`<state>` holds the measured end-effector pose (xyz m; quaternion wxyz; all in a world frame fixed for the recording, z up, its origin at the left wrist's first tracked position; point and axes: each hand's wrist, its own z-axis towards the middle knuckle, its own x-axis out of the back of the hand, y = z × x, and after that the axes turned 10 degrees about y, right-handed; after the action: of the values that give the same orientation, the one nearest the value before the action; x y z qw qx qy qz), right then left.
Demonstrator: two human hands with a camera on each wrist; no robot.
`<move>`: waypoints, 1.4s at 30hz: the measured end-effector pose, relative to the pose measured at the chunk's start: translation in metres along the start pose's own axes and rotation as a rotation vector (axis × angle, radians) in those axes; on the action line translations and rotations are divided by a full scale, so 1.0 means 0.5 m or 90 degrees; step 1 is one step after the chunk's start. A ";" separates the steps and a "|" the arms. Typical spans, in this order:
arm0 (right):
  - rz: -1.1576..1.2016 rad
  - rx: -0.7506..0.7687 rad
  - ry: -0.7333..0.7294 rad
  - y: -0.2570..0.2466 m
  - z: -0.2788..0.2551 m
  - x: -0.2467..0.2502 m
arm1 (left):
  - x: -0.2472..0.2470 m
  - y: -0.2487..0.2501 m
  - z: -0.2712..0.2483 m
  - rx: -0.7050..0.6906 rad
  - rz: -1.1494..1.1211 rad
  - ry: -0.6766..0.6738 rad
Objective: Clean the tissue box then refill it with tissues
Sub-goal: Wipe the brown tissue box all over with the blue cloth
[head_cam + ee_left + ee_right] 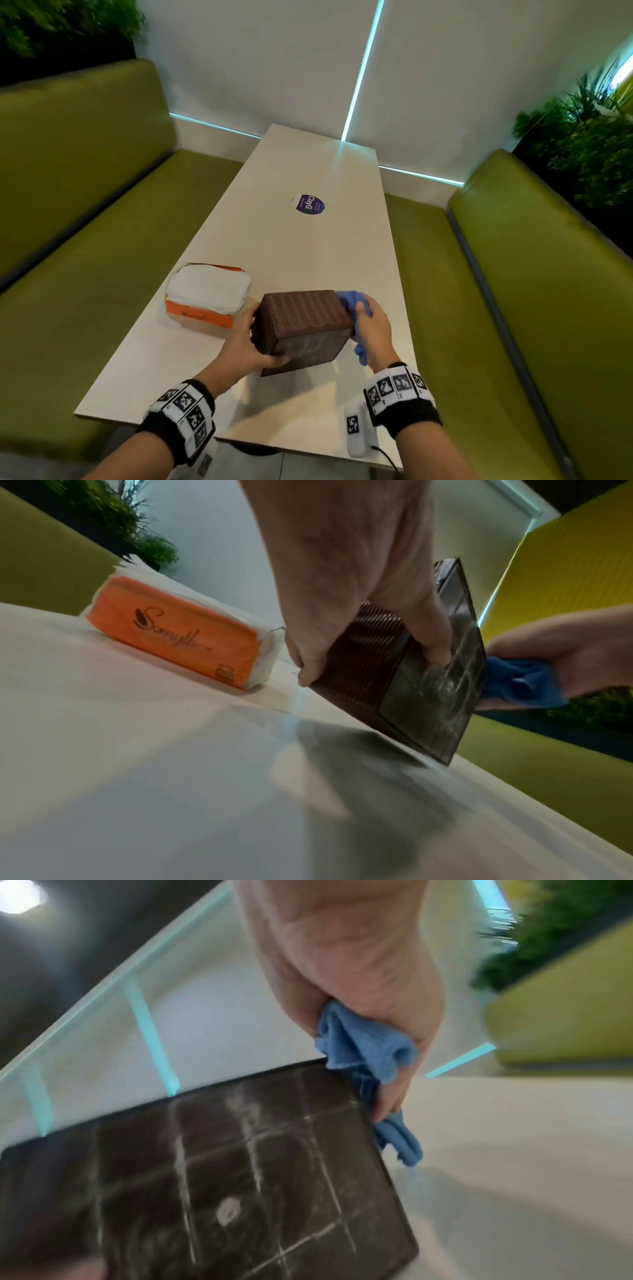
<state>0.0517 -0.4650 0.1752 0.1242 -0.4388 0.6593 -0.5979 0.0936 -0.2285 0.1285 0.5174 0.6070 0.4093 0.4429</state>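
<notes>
A dark brown ribbed tissue box (303, 320) is tipped on the white table (308, 240), its scuffed flat bottom (240, 1191) turned toward me. My left hand (248, 337) grips its left side, fingers curled round the ribbed wall (356, 653) and the bottom edge. My right hand (371, 325) holds a crumpled blue cloth (354, 308) and presses it against the box's right side (366, 1053). An orange pack of white tissues (207, 294) lies on the table to the left of the box (178, 634).
A round purple sticker (308, 204) sits further up the table. A small white device with a cable (358, 431) lies at the near table edge by my right wrist. Green padded benches (85, 205) flank both sides, with plants (589, 144) behind.
</notes>
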 end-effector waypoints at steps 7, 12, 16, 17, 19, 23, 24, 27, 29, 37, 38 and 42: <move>0.358 -0.191 -0.266 0.079 -0.058 0.005 | 0.033 0.003 0.013 0.147 -0.233 0.015; 0.316 -0.191 -0.340 0.064 -0.083 -0.031 | 0.003 0.031 -0.016 0.153 -0.300 -0.094; 0.238 -0.152 -0.356 0.044 -0.065 -0.007 | 0.038 0.038 -0.020 0.128 -0.227 -0.236; 0.199 -0.123 -0.360 0.035 -0.064 0.002 | 0.050 0.041 -0.017 0.132 -0.207 -0.243; 0.100 -0.055 -0.390 0.009 -0.070 0.019 | 0.069 0.057 -0.005 0.145 -0.170 -0.215; -0.015 0.045 -0.425 -0.034 -0.076 0.038 | 0.064 0.107 0.019 0.092 -0.085 -0.257; -0.023 0.062 -0.424 -0.040 -0.076 0.039 | 0.060 0.117 0.023 0.077 -0.075 -0.260; 0.029 0.091 -0.376 -0.061 -0.083 0.057 | 0.050 0.130 0.027 0.036 -0.059 -0.195; 0.061 0.118 -0.245 -0.084 -0.089 0.077 | 0.043 0.124 0.027 0.032 -0.058 -0.137; -0.187 0.418 -0.099 -0.188 -0.159 -0.018 | -0.035 0.132 0.002 -0.058 -0.014 0.006; -0.296 0.451 -0.114 -0.182 -0.160 -0.044 | -0.042 0.137 0.001 -0.073 -0.022 0.007; -0.319 0.401 -0.136 -0.175 -0.136 -0.056 | -0.038 0.132 0.000 -0.073 -0.031 0.041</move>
<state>0.0591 -0.3896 0.2608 0.1709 -0.5858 0.3004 -0.7331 0.0908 -0.2551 0.1919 0.5486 0.5519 0.4141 0.4722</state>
